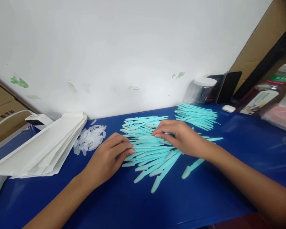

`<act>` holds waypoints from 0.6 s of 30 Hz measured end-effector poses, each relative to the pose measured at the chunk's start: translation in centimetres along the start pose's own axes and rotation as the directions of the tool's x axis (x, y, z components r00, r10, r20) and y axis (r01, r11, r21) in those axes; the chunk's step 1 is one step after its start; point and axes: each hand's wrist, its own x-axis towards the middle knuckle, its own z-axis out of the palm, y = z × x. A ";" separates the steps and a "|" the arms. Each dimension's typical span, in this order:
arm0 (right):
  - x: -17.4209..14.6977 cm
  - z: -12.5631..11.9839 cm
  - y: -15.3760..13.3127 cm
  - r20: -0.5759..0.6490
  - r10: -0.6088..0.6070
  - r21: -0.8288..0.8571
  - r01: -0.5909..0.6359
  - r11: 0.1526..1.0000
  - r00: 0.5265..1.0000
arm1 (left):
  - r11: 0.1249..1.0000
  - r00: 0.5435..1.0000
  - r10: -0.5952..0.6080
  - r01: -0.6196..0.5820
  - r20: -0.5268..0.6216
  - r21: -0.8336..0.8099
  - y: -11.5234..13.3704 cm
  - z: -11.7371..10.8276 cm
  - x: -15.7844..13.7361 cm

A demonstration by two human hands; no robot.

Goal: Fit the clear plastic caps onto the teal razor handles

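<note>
A spread pile of turquoise eyebrow razors (154, 156) lies in front of me, many with their wider blade ends toward the left and toward me. At the pile's left edge, my left hand (113, 152) has thumb and fingers pinched together on the end of a razor. My right hand (177, 135) reaches over the pile from the right, its fingertips closed on a razor near the middle. Exactly how much each pinch holds is partly hidden by the fingers. One loose razor (193, 168) sits just below my right wrist.
Small translucent caps (90, 138) are heaped left, beside stacked white padded envelopes (50, 143). More turquoise razors (196, 116) lie behind my right hand. A lidded clear jar (200, 90), a phone (228, 87), a white earbud case (228, 108) and a bottle (262, 95) stand along the right.
</note>
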 end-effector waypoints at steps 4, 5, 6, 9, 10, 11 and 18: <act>0.0 0.4 -0.7 0.058 0.074 0.103 -0.079 0.992 0.996 | 0.991 0.995 0.104 -0.104 0.003 0.086 0.8 0.1 0.1; 0.0 0.4 -0.8 0.063 0.088 0.119 -0.095 0.988 0.994 | 0.984 0.990 0.139 -0.138 0.003 0.108 1.0 0.1 0.2; 0.1 0.5 -0.9 0.063 0.095 0.128 -0.103 0.986 0.993 | 0.976 0.985 0.174 -0.173 0.003 0.129 1.2 0.1 0.3; 0.2 0.7 -1.2 0.043 0.084 0.140 -0.089 0.986 0.996 | 0.943 0.962 0.272 -0.265 -0.006 0.201 1.7 0.4 0.6; 0.2 0.8 -1.3 0.039 0.075 0.146 -0.080 0.986 0.996 | 0.930 0.955 0.296 -0.285 -0.010 0.230 1.8 0.5 0.6; 0.2 0.9 -1.5 0.038 0.064 0.154 -0.070 0.986 0.997 | 0.918 0.949 0.316 -0.302 -0.011 0.258 1.9 0.7 0.7; 0.1 1.5 -2.8 0.040 0.025 0.164 -0.031 0.986 0.999 | 0.865 0.926 0.378 -0.343 -0.027 0.366 2.9 1.2 1.0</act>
